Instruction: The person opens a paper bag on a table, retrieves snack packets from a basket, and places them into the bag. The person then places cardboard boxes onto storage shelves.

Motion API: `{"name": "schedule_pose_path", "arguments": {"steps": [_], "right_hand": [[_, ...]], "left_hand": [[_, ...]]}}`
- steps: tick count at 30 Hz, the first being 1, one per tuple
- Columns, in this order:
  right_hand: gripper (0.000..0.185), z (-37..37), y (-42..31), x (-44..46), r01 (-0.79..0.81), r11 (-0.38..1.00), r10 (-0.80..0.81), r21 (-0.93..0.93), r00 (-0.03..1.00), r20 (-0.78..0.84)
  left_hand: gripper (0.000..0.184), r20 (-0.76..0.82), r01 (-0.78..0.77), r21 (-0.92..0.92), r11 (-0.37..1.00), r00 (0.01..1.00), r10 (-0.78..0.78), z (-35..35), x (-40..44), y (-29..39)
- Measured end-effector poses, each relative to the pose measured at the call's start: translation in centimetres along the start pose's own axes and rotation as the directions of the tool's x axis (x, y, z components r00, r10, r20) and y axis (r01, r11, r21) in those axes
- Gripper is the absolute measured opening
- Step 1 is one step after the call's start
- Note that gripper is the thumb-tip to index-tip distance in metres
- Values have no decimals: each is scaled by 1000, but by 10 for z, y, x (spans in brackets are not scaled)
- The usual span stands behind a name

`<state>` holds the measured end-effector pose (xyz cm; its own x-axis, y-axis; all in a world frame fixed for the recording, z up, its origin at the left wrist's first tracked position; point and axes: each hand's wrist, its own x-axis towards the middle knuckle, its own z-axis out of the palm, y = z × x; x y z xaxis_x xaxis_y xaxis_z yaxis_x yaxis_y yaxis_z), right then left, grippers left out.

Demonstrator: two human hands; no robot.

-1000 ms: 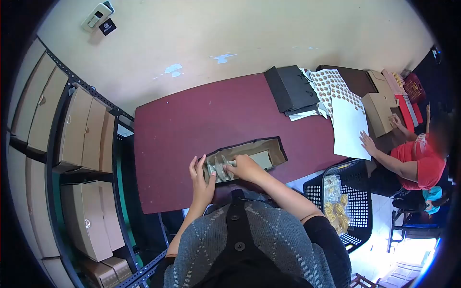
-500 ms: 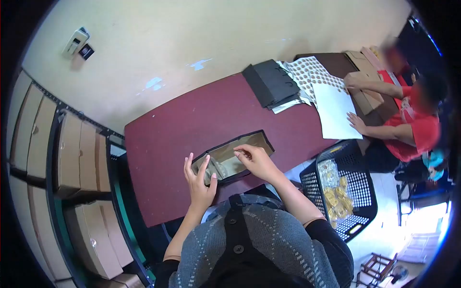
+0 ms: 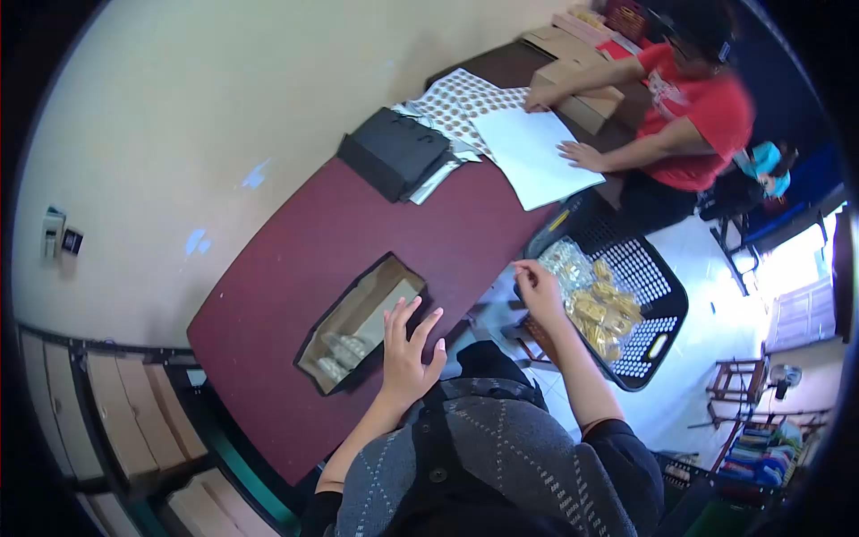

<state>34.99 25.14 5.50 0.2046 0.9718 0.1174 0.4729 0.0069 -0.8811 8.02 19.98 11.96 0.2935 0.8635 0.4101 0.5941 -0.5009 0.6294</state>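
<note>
Two poses were shown by the person's hands: the left hand (image 3: 409, 358) was held open, fingers spread across the view of the near rim of a black-rimmed paper bag (image 3: 358, 300), and whether the rim was touched could not be told. The right hand (image 3: 539, 291) was held well apart, fingers partly curled, at the near edge of a black perforated plastic basket (image 3: 664, 282); whether anything was pinched could not be told.

The bag was set on the maroon tabletop (image 3: 255, 367) with its mouth spread upward, by which its inside was left easy to reach. Clear plastic packets (image 3: 342, 353) were gathered at its left end, perhaps so that the other end was left free.

In the basket, silvery packets (image 3: 562, 261) and golden packets (image 3: 607, 309) were grouped apart, probably for easy sorting. The basket was placed just beside the table, likely for short reach.

Farther out, black handled bags (image 3: 394, 150) were stacked flat, probably to save room, beside printed sheets (image 3: 461, 98). A white sheet (image 3: 528, 152) was touched by both hands of a co-worker (image 3: 693, 116), apparently to be steadied.
</note>
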Motion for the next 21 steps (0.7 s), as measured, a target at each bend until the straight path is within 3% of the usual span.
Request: {"name": "schedule_pose_path", "arguments": {"steps": [1, 3, 5, 9, 15, 16, 20, 21], "right_hand": [[17, -15, 14, 3, -87, 996, 86, -26, 995, -45], [17, -42, 51, 4, -84, 990, 66, -112, 986, -152], [17, -66, 81, 8, -287, 956, 289, 53, 909, -300], [16, -95, 149, 5, -260, 965, 250, 29, 884, -394], [15, -120, 261, -4, -518, 852, 458, -73, 806, -376], [19, -117, 281, -5, -505, 855, 426, -114, 811, -402], [26, -90, 351, -17, -628, 775, 598, -77, 767, -233], [27, -81, 359, -20, -669, 732, 657, -131, 743, -125]], "left_hand": [[43, 27, -16, -13, 1000, 1000, 17, 7, 3, 0], [43, 90, -40, -53, 998, 995, 44, 22, 15, 6], [42, 143, -79, -66, 995, 986, 88, 42, 27, 8], [41, 273, -73, -105, 992, 957, 99, 96, 68, 23], [38, 549, -36, -200, 979, 824, 142, 207, 128, 27], [36, 581, -23, -207, 978, 801, 142, 227, 136, 29], [30, 699, -95, -195, 976, 684, 207, 315, 154, 23], [30, 719, -88, -199, 976, 664, 206, 335, 156, 18]]}}
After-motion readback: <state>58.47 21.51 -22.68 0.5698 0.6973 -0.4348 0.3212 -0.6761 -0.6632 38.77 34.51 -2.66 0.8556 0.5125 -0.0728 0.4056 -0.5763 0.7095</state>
